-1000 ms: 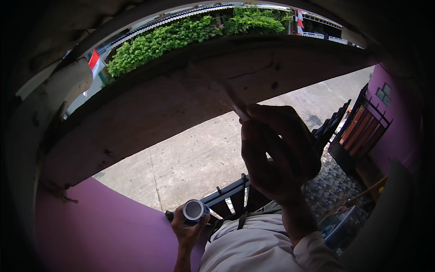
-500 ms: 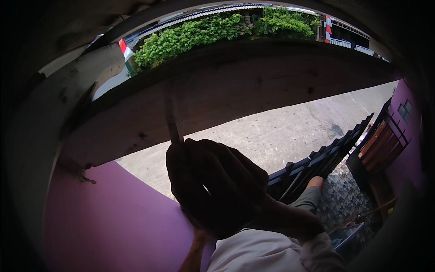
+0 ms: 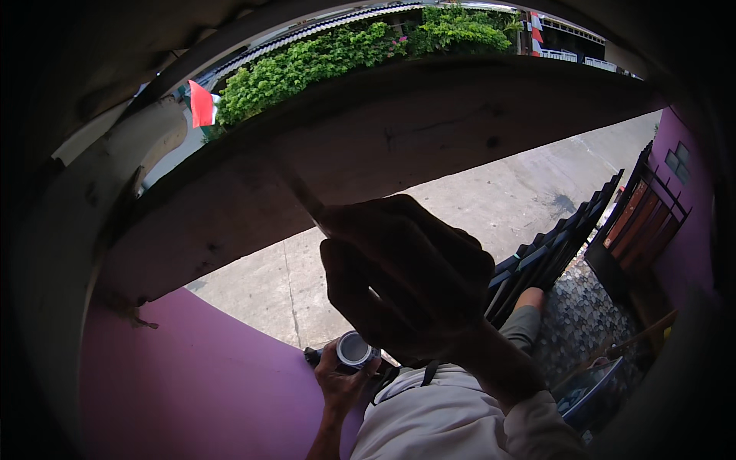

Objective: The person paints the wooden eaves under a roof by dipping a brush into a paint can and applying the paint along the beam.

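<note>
Close in front, my right hand, dark in shadow, is closed around a slim paintbrush. The brush slants up and left from my fingers, and its far end blurs against a dark wooden beam. Whether the tip touches the wood I cannot tell. Lower down, beside the pink wall, my left hand grips a small open can. A pale rim surrounds greyish contents in the can.
The beam spans the view from left to right. To the right stand a black metal gate and another pink wall. Pebble-patterned floor lies below, with a bluish bin. Green bushes and flags are beyond.
My right hand has shifted right and slightly up, and the brush leans further left. My left hand and the can, mostly hidden before, now show. The view has moved slightly.
</note>
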`<state>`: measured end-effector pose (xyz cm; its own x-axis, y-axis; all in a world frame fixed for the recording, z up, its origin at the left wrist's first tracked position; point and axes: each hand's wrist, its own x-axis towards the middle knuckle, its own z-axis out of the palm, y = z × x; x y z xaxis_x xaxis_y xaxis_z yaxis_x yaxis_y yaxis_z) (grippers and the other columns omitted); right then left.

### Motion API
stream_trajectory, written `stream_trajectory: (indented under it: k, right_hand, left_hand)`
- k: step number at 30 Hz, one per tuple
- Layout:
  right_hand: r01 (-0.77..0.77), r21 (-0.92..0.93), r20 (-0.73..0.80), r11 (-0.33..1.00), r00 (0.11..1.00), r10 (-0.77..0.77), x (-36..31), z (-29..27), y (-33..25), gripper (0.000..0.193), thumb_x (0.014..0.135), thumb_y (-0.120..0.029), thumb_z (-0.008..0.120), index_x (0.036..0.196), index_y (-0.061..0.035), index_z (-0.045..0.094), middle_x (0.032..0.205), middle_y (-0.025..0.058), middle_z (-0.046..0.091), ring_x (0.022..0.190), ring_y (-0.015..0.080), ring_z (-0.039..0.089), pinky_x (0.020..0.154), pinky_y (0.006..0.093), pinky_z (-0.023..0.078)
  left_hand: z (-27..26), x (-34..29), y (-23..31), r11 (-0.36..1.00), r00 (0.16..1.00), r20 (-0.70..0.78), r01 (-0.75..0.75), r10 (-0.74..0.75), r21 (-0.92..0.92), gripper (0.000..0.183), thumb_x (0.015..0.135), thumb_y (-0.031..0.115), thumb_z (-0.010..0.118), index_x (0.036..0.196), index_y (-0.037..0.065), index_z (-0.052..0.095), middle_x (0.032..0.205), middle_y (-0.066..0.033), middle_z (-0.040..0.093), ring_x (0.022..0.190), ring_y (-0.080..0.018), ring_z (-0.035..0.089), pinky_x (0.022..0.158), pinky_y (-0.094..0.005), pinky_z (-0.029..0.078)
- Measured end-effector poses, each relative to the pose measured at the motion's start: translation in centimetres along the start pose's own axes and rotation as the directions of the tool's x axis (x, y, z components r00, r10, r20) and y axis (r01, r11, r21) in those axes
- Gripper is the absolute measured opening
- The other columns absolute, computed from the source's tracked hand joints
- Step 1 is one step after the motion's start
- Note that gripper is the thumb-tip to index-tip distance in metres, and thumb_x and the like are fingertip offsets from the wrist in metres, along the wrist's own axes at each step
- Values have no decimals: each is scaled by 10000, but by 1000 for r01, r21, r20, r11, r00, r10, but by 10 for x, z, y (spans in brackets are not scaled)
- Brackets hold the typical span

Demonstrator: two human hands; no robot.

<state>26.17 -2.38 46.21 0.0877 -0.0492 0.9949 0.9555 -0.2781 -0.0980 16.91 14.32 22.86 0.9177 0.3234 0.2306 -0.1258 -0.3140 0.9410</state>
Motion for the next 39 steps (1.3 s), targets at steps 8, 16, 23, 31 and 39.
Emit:
stream_trajectory:
  k: [8, 16, 23, 31, 39]
  right_hand:
    - [-252, -490, -239, 835, 959, 149, -14, -141, 87, 155, 841, -19, 670, 995, -7, 685, 924, 103, 722, 802, 188, 713, 680, 262, 543]
    - [-110, -580, -78, 807, 994, 79, -19, -99, 58, 203, 820, 34, 681, 1020, 0, 673, 951, 116, 689, 792, 215, 688, 662, 275, 544]
    - [81, -117, 52, 990, 996, -75, -30, 3, -5, 208, 816, 40, 678, 1020, 1, 672, 930, 115, 689, 783, 230, 683, 652, 283, 541]
    - [-29, 76, -11, 997, 999, 30, -29, 9, -8, 204, 819, 38, 675, 1021, 6, 671, 925, 117, 689, 787, 238, 681, 656, 285, 541]
    - [-82, -649, -42, 757, 997, 72, -52, -130, 71, 181, 839, 20, 666, 1020, 26, 666, 933, 132, 683, 800, 231, 678, 674, 287, 541]
  left_hand:
    - [23, 8, 16, 997, 997, 60, -33, 37, -69, 536, 678, 238, 888, 1084, 11, 622, 990, -83, 685, 911, -159, 666, 819, -298, 544]
    - [27, 13, 20, 996, 994, 102, -47, 39, 70, 527, 710, 264, 866, 1087, 8, 601, 1008, -87, 665, 922, -148, 649, 801, -302, 542]
    - [22, 7, 18, 998, 998, 39, -60, 59, 22, 600, 712, 261, 864, 1182, 11, 587, 1063, -112, 655, 992, -238, 628, 891, -375, 510]
    - [17, 0, -35, 994, 996, -17, -86, 85, -72, 637, 708, 268, 867, 1208, 3, 575, 1063, -126, 653, 1008, -261, 617, 911, -395, 496]
    - [36, 19, 24, 999, 997, 79, -25, 23, 33, 510, 676, 220, 884, 1073, 32, 626, 1009, -75, 668, 933, -161, 651, 835, -306, 528]
